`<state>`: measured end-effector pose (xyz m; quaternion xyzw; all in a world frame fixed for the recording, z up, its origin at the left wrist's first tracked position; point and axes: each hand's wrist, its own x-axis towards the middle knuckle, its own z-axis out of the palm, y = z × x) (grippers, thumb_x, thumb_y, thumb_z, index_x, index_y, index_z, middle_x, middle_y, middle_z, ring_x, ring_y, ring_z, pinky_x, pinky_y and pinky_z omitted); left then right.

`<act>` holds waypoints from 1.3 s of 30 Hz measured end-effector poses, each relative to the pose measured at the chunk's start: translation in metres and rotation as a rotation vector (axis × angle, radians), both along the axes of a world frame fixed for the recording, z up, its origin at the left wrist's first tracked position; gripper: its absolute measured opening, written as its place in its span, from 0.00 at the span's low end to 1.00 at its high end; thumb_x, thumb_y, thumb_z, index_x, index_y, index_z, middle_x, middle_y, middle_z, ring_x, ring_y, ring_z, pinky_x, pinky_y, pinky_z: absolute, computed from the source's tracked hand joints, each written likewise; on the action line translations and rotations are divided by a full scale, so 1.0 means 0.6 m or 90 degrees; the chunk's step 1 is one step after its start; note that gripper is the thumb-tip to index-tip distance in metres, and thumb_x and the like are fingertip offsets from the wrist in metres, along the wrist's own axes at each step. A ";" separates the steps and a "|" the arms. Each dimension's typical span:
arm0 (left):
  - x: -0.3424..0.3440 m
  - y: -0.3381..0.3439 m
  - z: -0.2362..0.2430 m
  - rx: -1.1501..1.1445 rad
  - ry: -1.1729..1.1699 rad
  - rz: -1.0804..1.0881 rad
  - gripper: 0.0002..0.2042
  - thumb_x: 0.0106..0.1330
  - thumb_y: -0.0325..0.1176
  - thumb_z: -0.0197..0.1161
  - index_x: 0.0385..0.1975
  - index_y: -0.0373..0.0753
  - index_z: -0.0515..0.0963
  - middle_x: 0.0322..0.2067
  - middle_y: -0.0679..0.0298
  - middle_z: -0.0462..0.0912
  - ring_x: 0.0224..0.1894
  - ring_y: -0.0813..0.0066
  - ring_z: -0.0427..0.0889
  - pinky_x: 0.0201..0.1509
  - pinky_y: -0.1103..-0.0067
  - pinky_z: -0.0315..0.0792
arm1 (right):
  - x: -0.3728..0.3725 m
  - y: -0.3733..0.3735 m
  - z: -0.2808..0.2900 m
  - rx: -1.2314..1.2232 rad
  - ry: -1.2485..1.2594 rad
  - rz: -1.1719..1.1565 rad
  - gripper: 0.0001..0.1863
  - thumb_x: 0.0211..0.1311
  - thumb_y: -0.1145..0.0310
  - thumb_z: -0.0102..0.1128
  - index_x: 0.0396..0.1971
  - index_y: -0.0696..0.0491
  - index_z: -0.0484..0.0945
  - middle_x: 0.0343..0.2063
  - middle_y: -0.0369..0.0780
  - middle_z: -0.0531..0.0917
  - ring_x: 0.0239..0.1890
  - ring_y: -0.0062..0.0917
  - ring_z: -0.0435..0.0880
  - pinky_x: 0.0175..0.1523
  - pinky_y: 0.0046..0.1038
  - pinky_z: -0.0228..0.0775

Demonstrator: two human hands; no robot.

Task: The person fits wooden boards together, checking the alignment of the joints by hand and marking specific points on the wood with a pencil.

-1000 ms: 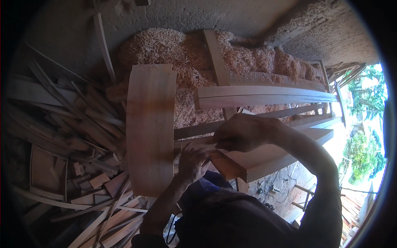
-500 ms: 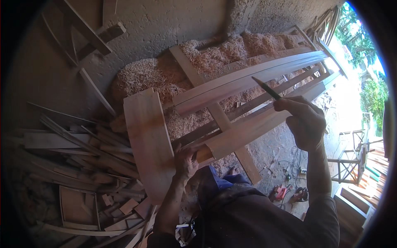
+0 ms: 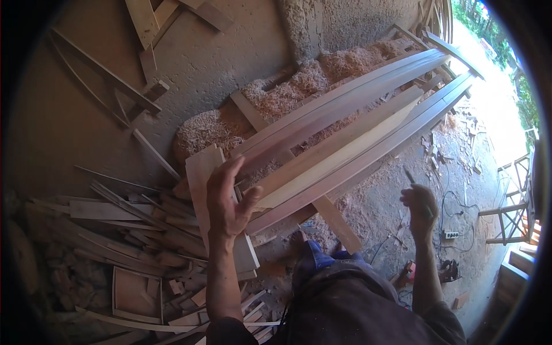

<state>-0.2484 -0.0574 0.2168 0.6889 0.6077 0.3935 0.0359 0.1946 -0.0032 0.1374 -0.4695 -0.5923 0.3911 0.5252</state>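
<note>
Holding green pencil (image 3: 409,175) clamped in right hand (image 3: 420,208), right of long boards (image 3: 322,158); holding left hand (image 3: 225,198), fingers apart, at near end. Could drop pencil through loose pinch.

Offcuts (image 3: 138,250) are lying jumbled at lower left, while planks (image 3: 141,23) are leaning against the wall (image 3: 241,63) at upper left. Shavings (image 3: 208,133) are sitting heaped at upper centre, a power strip (image 3: 452,234) is lying at lower right, and greenery (image 3: 489,37) is showing at upper right.
</note>
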 end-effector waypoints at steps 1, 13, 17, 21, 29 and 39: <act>0.022 0.022 0.020 -0.025 0.094 -0.026 0.36 0.72 0.57 0.62 0.68 0.33 0.69 0.62 0.46 0.77 0.65 0.53 0.76 0.71 0.61 0.66 | -0.001 -0.013 -0.020 -0.043 0.028 0.009 0.11 0.74 0.74 0.59 0.53 0.57 0.79 0.38 0.43 0.89 0.37 0.23 0.88 0.43 0.25 0.80; 0.235 0.183 0.028 -0.387 0.341 0.000 0.34 0.66 0.49 0.69 0.65 0.36 0.64 0.56 0.48 0.81 0.57 0.48 0.82 0.59 0.57 0.77 | 0.052 -0.141 -0.158 -0.087 -0.326 0.150 0.12 0.66 0.58 0.68 0.41 0.51 0.88 0.35 0.44 0.87 0.39 0.44 0.87 0.45 0.41 0.79; 0.271 0.233 -0.016 -0.300 0.369 0.024 0.27 0.65 0.49 0.71 0.51 0.37 0.66 0.46 0.47 0.85 0.49 0.49 0.87 0.51 0.58 0.81 | 0.085 -0.168 -0.234 -0.054 -0.329 0.122 0.12 0.68 0.60 0.64 0.29 0.53 0.81 0.35 0.45 0.82 0.39 0.45 0.83 0.41 0.42 0.75; 0.321 0.263 -0.009 -0.285 0.343 0.036 0.29 0.63 0.50 0.73 0.50 0.36 0.67 0.45 0.47 0.85 0.47 0.50 0.87 0.50 0.61 0.82 | 0.115 -0.176 -0.298 -0.090 -0.390 0.181 0.13 0.72 0.65 0.59 0.25 0.52 0.75 0.24 0.45 0.77 0.29 0.44 0.80 0.34 0.43 0.72; 0.335 0.297 -0.031 -0.269 0.311 0.013 0.31 0.59 0.54 0.75 0.48 0.34 0.70 0.37 0.51 0.87 0.42 0.55 0.89 0.45 0.64 0.84 | 0.096 -0.179 -0.278 -0.244 -0.317 0.179 0.14 0.70 0.62 0.57 0.27 0.56 0.77 0.21 0.48 0.81 0.29 0.48 0.83 0.33 0.45 0.71; 0.283 0.248 -0.047 -0.188 0.270 0.028 0.28 0.60 0.50 0.75 0.48 0.38 0.70 0.38 0.52 0.85 0.41 0.51 0.88 0.43 0.61 0.83 | 0.068 -0.152 -0.285 -0.211 -0.339 0.266 0.09 0.69 0.66 0.56 0.30 0.55 0.75 0.25 0.48 0.78 0.30 0.50 0.82 0.32 0.48 0.70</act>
